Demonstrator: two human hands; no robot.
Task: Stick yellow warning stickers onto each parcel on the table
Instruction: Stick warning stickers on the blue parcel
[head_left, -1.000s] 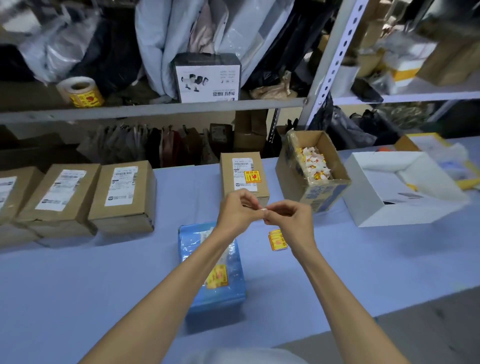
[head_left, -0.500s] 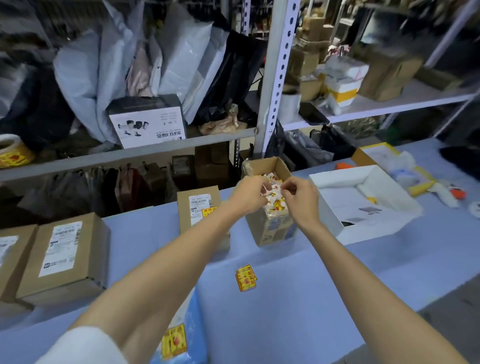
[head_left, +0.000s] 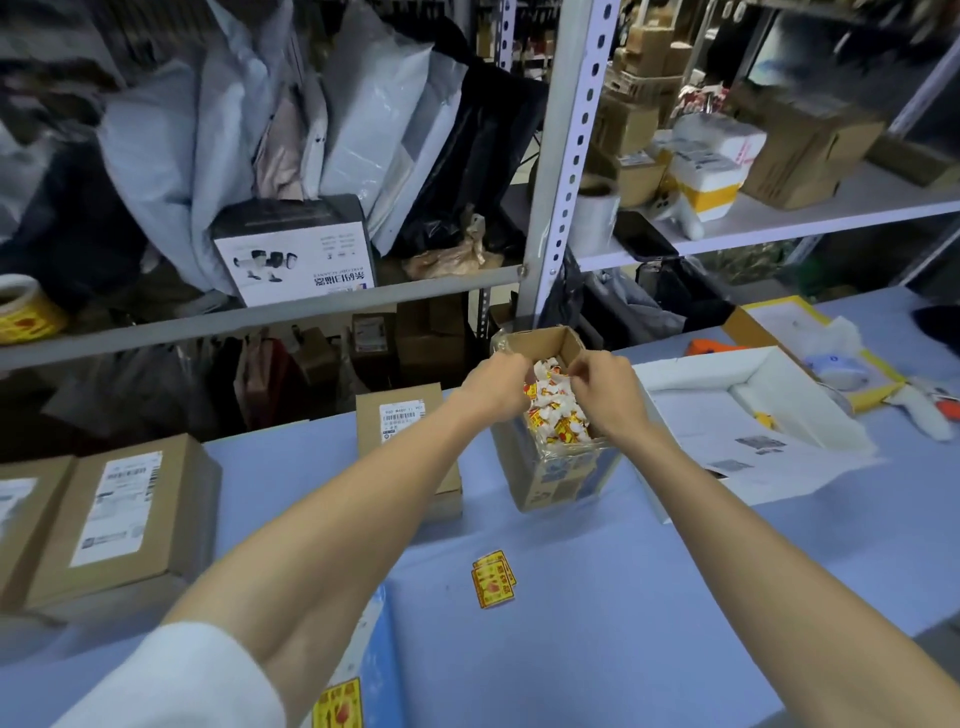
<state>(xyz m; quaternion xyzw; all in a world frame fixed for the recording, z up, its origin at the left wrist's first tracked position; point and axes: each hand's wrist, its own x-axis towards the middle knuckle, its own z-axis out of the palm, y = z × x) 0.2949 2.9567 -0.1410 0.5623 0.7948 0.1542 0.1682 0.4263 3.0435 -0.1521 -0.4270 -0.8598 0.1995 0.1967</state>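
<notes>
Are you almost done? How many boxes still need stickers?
The blue parcel already has its yellow sticker. The left hand and right hand are over the open box of paper scraps. The brown parcel on the left shows only a white label, so it needs one. Spare stickers lie on the table.

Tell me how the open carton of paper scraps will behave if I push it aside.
Probably light: the open carton seems to hold only loose paper scraps. It looks taller than its base is wide, so a push near the rim may tip it; push low. Its walls look thin and creased, so they may flex.
</notes>
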